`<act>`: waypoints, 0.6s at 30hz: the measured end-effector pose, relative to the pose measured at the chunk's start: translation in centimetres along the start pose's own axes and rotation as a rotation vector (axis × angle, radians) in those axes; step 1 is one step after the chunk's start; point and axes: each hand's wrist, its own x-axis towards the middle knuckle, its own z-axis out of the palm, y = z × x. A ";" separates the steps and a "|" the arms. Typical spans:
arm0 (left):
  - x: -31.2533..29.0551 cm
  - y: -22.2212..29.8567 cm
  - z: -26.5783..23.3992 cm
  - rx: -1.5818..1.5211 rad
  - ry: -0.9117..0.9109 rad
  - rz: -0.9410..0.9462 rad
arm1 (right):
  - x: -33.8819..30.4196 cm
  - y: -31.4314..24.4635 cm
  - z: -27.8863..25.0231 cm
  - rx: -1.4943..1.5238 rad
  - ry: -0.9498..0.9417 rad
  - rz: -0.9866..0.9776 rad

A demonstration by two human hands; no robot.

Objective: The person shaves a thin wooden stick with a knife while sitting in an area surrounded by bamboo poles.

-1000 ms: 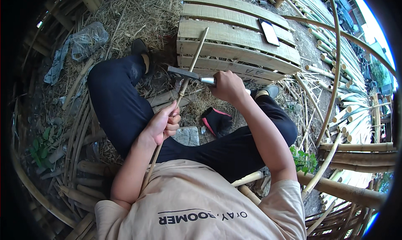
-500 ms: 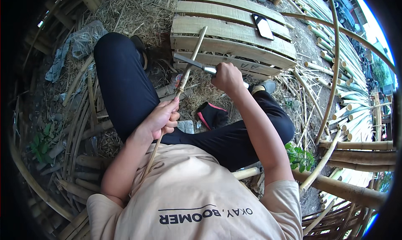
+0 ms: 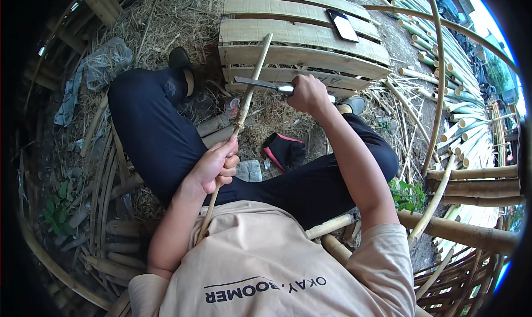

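Note:
My left hand (image 3: 215, 167) is closed around a long, thin bamboo stick (image 3: 244, 113), just below a knobbly node. The stick slants up and slightly right, its far tip in front of the wooden crate and its near end against my shirt. My right hand (image 3: 310, 94) grips a knife (image 3: 264, 84) by its handle, which the fingers mostly cover. The knife's flat metal blade points left and crosses the stick above the node. Whether the edge bites into the stick I cannot tell.
A slatted wooden crate (image 3: 302, 55) stands ahead with a phone (image 3: 343, 25) on top. Between my legs lie a black and pink cloth item (image 3: 284, 151) and a grey block (image 3: 249, 171). Bamboo poles (image 3: 468, 145) are stacked at the right, and plastic sheeting (image 3: 108, 62) lies at the left.
The knife blade has turned more level, still across the stick. My left knee has swung outward to the left. The whole view has shifted a little.

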 end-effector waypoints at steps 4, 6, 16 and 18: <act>0.4 -0.6 -1.9 -0.234 -0.242 -0.068 | 0.9 0.0 -0.5 -0.012 0.098 0.050; 0.1 -0.9 -2.8 -0.297 -0.305 -0.091 | 0.6 -0.8 -2.1 -0.063 0.038 -0.001; -0.5 -0.8 -3.9 -0.448 -0.420 -0.159 | 3.9 -1.7 -4.2 -0.159 -0.058 0.172; -0.5 -0.7 -4.5 -0.452 -0.449 -0.164 | 4.6 -0.9 -4.0 -0.122 -0.060 0.087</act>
